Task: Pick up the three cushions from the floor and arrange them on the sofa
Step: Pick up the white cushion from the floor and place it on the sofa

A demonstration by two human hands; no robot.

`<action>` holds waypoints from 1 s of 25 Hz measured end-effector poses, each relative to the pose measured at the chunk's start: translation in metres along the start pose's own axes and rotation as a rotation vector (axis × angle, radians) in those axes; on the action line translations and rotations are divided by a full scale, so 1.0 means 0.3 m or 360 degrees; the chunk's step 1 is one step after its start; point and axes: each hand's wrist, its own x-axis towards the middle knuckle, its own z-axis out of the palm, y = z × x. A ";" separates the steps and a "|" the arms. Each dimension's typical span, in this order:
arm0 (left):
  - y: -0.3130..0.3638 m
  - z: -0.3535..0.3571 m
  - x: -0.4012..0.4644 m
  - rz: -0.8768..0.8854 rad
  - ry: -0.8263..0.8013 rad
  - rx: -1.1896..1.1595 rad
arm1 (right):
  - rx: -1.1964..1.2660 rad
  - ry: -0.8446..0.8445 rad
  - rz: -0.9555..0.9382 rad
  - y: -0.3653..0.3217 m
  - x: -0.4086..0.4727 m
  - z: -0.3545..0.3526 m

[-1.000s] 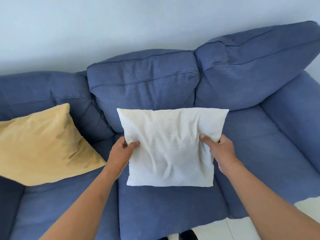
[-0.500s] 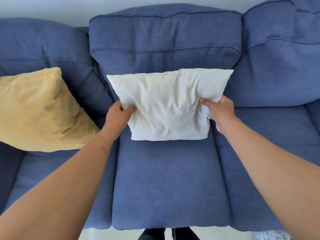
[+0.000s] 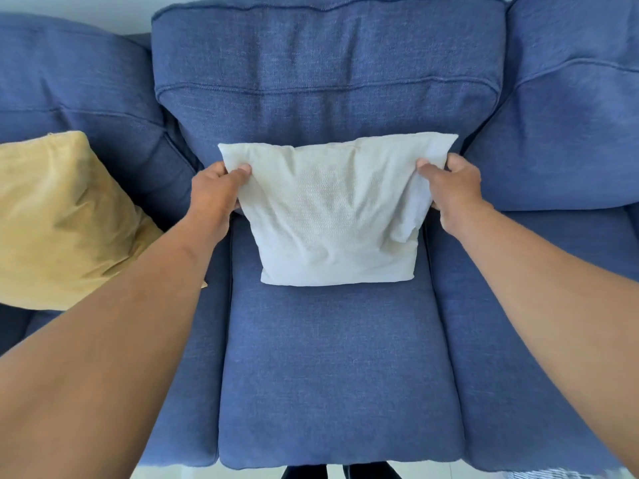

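Observation:
A white cushion (image 3: 332, 219) stands upright on the middle seat of the blue sofa (image 3: 328, 368), leaning against the middle back cushion. My left hand (image 3: 216, 191) grips its upper left edge and my right hand (image 3: 453, 188) grips its upper right edge. A yellow cushion (image 3: 62, 223) leans on the left seat against the left back cushion. No third cushion is in view.
The sofa has three back cushions and three seat cushions. Pale floor and dark feet (image 3: 339, 471) show below the seat's front edge. A light wall runs behind the sofa at the top left.
I have leaned in closer to the sofa. The white cushion has been pushed back and set down against the middle back cushion. Both hands have slid up to its top corners.

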 end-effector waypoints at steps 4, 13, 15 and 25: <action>-0.023 -0.045 0.027 0.0170 0.0160 0.0009 | -0.0010 0.0084 0.0001 -0.023 0.020 -0.018; -0.015 -0.108 -0.196 0.0161 0.0120 0.0333 | -0.0442 0.0041 0.0029 -0.045 -0.239 -0.097; -0.047 -0.105 -0.318 0.0229 -0.0011 0.0566 | -0.0765 -0.0038 -0.0071 -0.026 -0.347 -0.136; -0.248 0.191 -0.877 0.0679 -0.1129 0.1474 | -0.1319 0.0175 0.0039 0.331 -0.888 -0.607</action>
